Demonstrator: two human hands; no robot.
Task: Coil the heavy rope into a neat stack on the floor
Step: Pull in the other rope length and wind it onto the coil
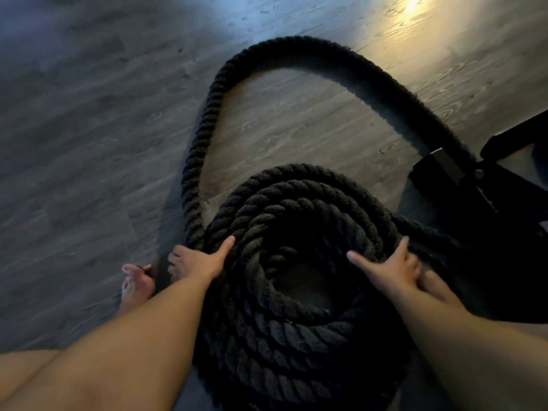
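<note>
1. The thick black rope point(296, 209) lay on the wood floor point(89, 143). Most of it was wound round and round in a pile point(267, 345) right in front of the person, with a hole in the middle.
2. The left hand point(201, 259) was on the left side of the pile. Its thumb lay flat on top and its fingers curled down over the outside turn, so its grip was closed on the rope.
3. The right hand point(394, 268) was on the right side of the pile. Its thumb and first finger stuck out straight. The other fingers bent over the edge into the dark, so I could not tell if that grip was closed or only pressing.
4. The loose part point(204, 120) left the pile on the left side, just beside the left hand. It ran away from the person, bent over in a big arch, and came down on the right by a black metal frame point(439, 167).
5. The left hand was the nearer one to the loose part. The right hand had the whole pile between it and where the loose part left the pile.
6. The next job looked like pulling the loose part back and laying it round on top. The left hand seemed best placed to start.
7. A bare foot point(136, 286) stood just beside the left hand.
</note>
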